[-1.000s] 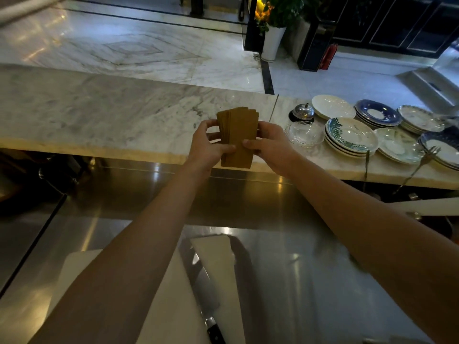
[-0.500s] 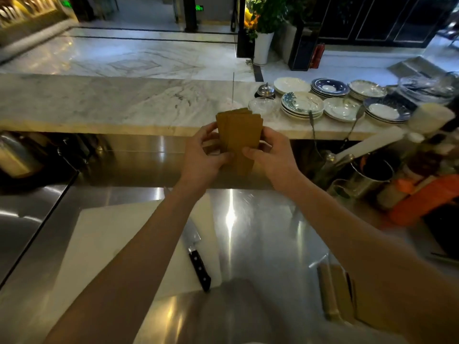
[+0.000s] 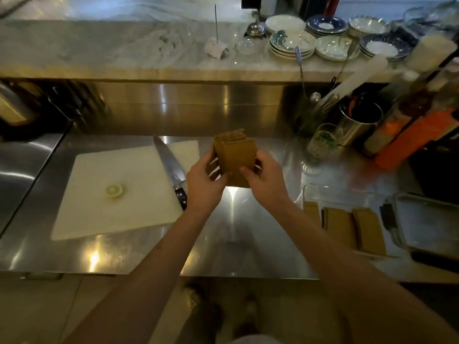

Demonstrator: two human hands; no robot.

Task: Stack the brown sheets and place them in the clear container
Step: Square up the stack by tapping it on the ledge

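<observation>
still fanned: sheets held up, container low at four o'clock

so, the sheets (image 3: 236,161) sit upright between both hands above the steel counter (image 3: 139,254), long axis running roughly twelve to six, top edges splayed so several layers show rather than one flush block. the left hand (image 3: 205,186) grips the left edge, thumb across the front face; the right hand (image 3: 264,181) grips the right edge the same way. both sets of fingers are closed on the pack.

the container (image 3: 310,192) lies at about four o'clock from the pack, nearer the right hand, with more brown sheets (image 3: 347,227) already lying flat inside it. my read is that squaring comes first, then a swing down to the right, with the pack tipped from upright to flat.

room: bare steel lies between hands and container, so the path looks free. a knife (image 3: 170,167) rests on the board (image 3: 111,192) at nine o'clock, just beside the left wrist. a glass (image 3: 323,142) stands at two o'clock, and a second tray (image 3: 427,222) lies beyond the container.
</observation>
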